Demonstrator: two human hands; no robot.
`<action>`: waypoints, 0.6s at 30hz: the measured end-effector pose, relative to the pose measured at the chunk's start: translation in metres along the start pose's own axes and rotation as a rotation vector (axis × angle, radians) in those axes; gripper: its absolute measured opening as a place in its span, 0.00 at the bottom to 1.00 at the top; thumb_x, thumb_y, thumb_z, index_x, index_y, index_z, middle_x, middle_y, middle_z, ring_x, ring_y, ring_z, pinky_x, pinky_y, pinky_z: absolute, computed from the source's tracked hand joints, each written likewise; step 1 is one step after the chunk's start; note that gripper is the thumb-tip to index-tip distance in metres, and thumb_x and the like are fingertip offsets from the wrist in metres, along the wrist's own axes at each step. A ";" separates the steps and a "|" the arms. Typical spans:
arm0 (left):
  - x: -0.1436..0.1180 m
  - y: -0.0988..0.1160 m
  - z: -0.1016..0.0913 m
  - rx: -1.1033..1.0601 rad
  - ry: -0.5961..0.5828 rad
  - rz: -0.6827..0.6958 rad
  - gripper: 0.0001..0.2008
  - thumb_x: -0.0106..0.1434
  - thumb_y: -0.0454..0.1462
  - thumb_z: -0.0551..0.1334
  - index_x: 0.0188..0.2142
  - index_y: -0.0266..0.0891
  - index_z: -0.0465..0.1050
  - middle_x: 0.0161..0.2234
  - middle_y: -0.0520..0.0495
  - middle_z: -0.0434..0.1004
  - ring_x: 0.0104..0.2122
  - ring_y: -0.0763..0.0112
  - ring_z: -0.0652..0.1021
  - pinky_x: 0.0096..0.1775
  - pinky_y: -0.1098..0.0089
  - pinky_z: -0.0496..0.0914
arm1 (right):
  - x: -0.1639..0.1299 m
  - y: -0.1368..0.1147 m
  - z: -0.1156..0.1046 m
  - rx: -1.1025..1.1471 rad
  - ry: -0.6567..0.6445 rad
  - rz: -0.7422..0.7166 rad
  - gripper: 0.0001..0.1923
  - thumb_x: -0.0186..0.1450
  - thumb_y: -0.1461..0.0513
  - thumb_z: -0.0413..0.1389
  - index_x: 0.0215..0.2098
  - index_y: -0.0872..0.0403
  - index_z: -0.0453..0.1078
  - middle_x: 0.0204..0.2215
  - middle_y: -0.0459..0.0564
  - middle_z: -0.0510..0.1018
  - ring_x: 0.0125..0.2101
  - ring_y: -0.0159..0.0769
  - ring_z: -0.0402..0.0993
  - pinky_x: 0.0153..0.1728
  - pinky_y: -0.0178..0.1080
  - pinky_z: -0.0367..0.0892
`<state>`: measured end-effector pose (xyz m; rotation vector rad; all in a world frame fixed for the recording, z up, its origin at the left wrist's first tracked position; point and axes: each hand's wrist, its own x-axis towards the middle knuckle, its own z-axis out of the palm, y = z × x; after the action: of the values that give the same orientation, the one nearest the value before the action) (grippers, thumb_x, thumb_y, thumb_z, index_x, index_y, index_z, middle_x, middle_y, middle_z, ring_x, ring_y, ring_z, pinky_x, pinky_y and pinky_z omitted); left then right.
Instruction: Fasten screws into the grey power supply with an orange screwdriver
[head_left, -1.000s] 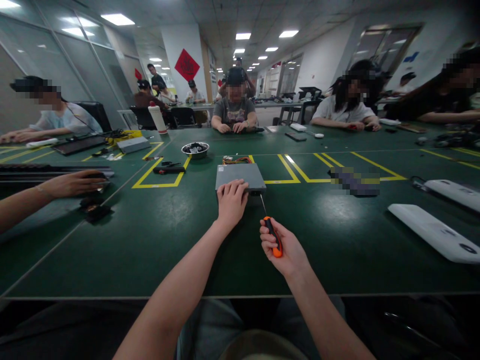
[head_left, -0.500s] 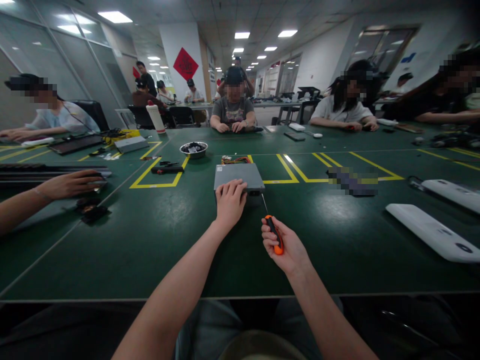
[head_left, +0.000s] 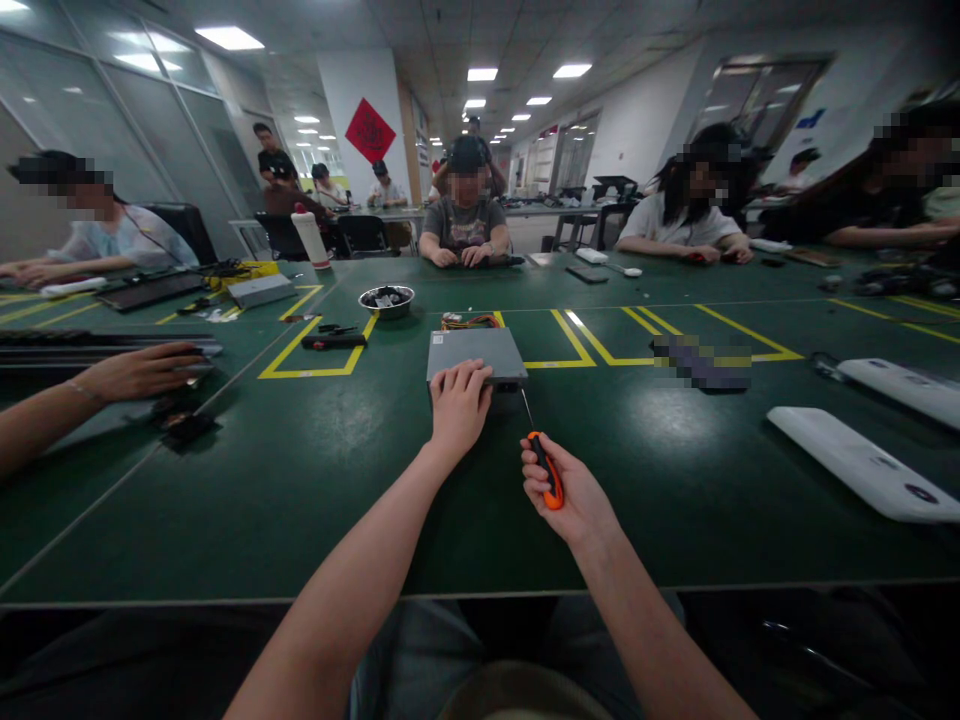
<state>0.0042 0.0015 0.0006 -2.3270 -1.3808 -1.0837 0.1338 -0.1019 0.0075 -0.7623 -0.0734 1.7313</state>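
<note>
Centrally, head view: the left hand lies flat, fingers together, on the near edge of a grey box resting on the green table just short of the yellow floor-style markings. The right hand is clamped on the orange handle of a screwdriver, whose thin shaft points up and away toward the box's near right corner; whether the tip touches the box cannot be told. Compared with a second ago, both hands and the box sit almost unchanged, the tool only slightly shifted, which suggests steady work at one spot. Beyond the box stand a metal bowl and coloured wires. At far left, a co-worker's hand rests on a device.
</note>
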 end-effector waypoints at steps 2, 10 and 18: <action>0.000 0.000 0.000 -0.002 0.003 0.005 0.12 0.63 0.36 0.51 0.46 0.45 0.65 0.51 0.49 0.68 0.52 0.66 0.65 0.53 0.60 0.53 | 0.001 0.000 0.000 -0.026 0.013 -0.015 0.08 0.63 0.64 0.48 0.29 0.59 0.66 0.18 0.43 0.66 0.13 0.20 0.58 0.10 0.22 0.56; 0.000 -0.001 0.000 -0.004 0.003 0.010 0.12 0.63 0.36 0.52 0.46 0.45 0.65 0.51 0.49 0.68 0.52 0.66 0.65 0.53 0.59 0.53 | 0.005 0.004 -0.005 -0.143 0.060 -0.138 0.04 0.59 0.65 0.53 0.28 0.58 0.66 0.20 0.44 0.67 0.16 0.20 0.60 0.11 0.23 0.57; -0.001 -0.001 -0.002 0.007 -0.012 0.013 0.13 0.63 0.36 0.51 0.47 0.45 0.64 0.52 0.49 0.67 0.53 0.65 0.64 0.52 0.59 0.53 | 0.002 0.010 -0.013 -0.398 0.129 -0.437 0.13 0.48 0.70 0.58 0.32 0.55 0.67 0.27 0.44 0.70 0.22 0.24 0.66 0.22 0.29 0.68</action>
<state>0.0022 0.0005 0.0013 -2.3380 -1.3691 -1.0611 0.1324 -0.1075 -0.0079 -1.0585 -0.4731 1.2590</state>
